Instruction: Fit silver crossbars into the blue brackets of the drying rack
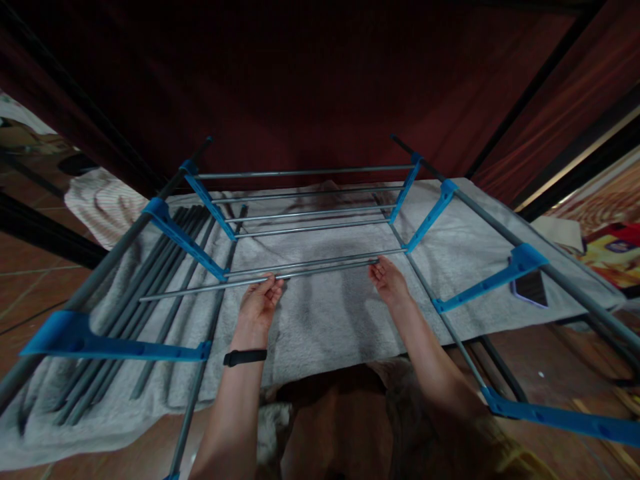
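My left hand (263, 297) and my right hand (387, 280) are both closed on one thin grey metal rod (325, 270). The right hand pinches its right end, and the left grips it near the middle, with the rod's free end reaching left over some tubes. Just behind it, a fixed crossbar (300, 264) spans the frame. Around my hands stands a partly built rack of grey tubes with blue plastic brackets, such as a left bracket (187, 243) and a right bracket (430, 217). Several rods (305, 230) join the far brackets.
Several loose grey tubes (150, 300) lie side by side at the left on a grey towel-like cloth (325, 333). A phone (531, 290) rests on the cloth at the right, beyond a blue bracket. Dark red fabric (310, 87) hangs behind the rack.
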Motion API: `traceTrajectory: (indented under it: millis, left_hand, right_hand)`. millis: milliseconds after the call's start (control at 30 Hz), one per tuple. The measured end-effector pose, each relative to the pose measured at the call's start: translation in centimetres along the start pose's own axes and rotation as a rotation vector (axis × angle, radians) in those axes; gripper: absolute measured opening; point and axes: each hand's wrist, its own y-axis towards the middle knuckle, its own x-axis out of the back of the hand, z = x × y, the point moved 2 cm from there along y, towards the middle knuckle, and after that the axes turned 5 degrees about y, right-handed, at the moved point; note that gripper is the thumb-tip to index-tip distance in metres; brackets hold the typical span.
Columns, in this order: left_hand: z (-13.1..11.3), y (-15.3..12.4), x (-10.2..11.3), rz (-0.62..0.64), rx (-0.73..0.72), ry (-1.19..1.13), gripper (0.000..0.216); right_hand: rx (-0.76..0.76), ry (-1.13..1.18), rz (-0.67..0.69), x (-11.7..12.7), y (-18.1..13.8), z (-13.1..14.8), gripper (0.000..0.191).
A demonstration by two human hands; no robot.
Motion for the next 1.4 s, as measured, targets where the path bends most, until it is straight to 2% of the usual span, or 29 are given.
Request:
traceTrajectory:
  millis: [500,1400]
  left_hand:
    - [0.3,-0.3,-0.5,0.016,0.018,0.015,0.015]
    - [0.8,-0.6,-0.8,0.030,0.007,0.038,0.014]
  right_hand:
    - [-0.035,0.006,-0.043,-0.5,-0.5,-0.4,0.010]
    - [-0.091,-0.028,-0.003,-1.3,-1.5,-1.1,0.017]
